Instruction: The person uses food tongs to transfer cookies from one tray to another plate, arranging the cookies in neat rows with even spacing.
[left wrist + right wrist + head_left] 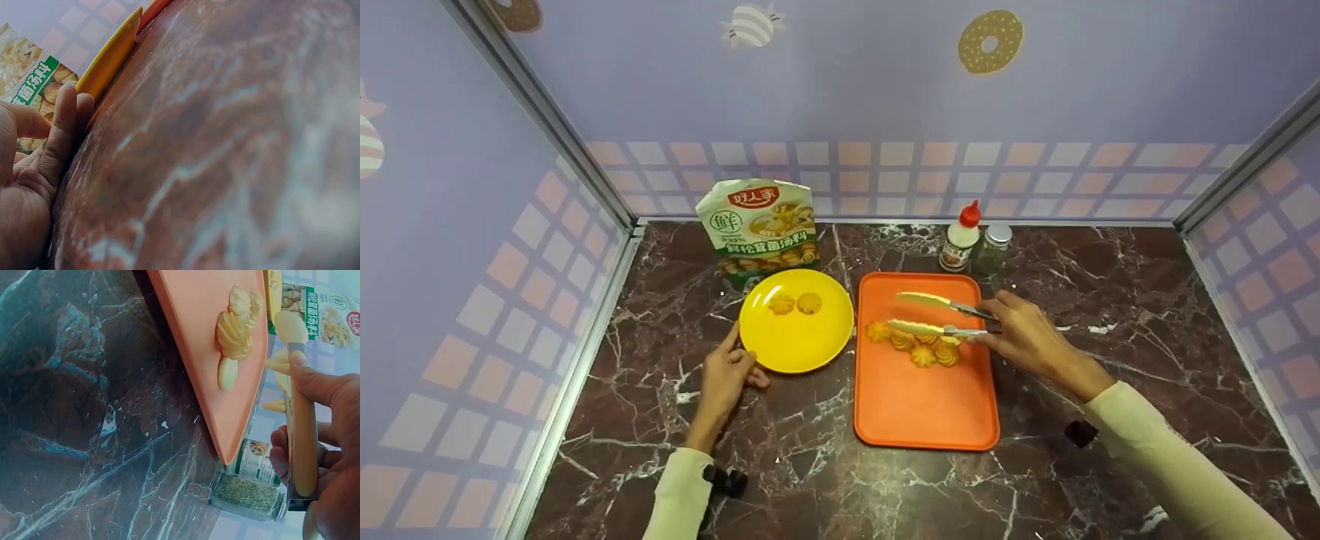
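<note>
Your left hand (729, 375) rests on the marble counter (780, 480), fingers relaxed and mostly straight, holding nothing; its fingertips touch the near-left rim of the yellow plate (796, 346). Two cookies (796, 304) sit on that plate, just beyond your fingers toward the far side. Your right hand (1024, 337) grips the metal handles of the tongs (934, 315), fingers curled round them. The tong arms are spread apart, nothing between them. They point left from your grip over the orange tray (922, 405). The lower arm hovers above the cookie cluster (916, 345) on the tray; contact cannot be told. The cluster lies just left of your right fingers, in the far half of the tray. The tray sits just beside the plate, between your two hands. Beyond your right hand, past the tray's far edge, stand a red-capped bottle (961, 237) and a spice jar (994, 247), side by side. Beyond the plate, farther from your left hand, a soup mix pouch (759, 225) stands against the back wall (885, 90).
</note>
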Available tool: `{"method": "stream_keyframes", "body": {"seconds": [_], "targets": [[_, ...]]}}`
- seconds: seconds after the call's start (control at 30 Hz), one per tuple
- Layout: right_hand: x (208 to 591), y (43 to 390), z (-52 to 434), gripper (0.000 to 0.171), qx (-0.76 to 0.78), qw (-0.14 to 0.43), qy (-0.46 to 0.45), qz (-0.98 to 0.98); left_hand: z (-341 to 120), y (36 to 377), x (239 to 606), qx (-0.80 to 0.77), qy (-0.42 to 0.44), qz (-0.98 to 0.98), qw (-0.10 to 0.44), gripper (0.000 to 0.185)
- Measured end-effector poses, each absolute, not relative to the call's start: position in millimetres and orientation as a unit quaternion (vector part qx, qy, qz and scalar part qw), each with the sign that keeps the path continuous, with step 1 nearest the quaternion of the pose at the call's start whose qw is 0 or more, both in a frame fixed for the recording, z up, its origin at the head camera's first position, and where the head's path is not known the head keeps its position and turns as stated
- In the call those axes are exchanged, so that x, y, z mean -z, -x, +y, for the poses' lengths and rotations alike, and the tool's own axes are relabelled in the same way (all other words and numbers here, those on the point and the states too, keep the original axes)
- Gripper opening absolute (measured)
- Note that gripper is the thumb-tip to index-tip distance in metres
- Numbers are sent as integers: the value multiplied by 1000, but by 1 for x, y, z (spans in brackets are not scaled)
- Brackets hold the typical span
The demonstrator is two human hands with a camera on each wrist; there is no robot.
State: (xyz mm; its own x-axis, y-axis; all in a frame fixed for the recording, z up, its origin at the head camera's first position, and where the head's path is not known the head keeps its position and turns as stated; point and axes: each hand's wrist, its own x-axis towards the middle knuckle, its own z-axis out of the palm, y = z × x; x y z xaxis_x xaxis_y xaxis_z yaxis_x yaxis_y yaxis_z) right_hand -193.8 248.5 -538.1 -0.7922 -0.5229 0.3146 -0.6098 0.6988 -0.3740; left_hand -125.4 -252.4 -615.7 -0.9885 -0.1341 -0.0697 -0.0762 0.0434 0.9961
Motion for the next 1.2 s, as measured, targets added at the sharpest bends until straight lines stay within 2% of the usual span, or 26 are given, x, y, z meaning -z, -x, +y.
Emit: {"method": "stream_keyframes", "body": {"seconds": [0.27,0.67,1.2], "targets": [[537,193,246,44,-208,116,-339,-910,-252,126,615,697,-74,-713,24,72],[528,194,237,40,-190,73,-359,-911,-252,126,615,697,-77,-712,17,71],[524,200,225,37,-159,81,-380,-908,-252,126,615,697,-72,-713,20,73]]}}
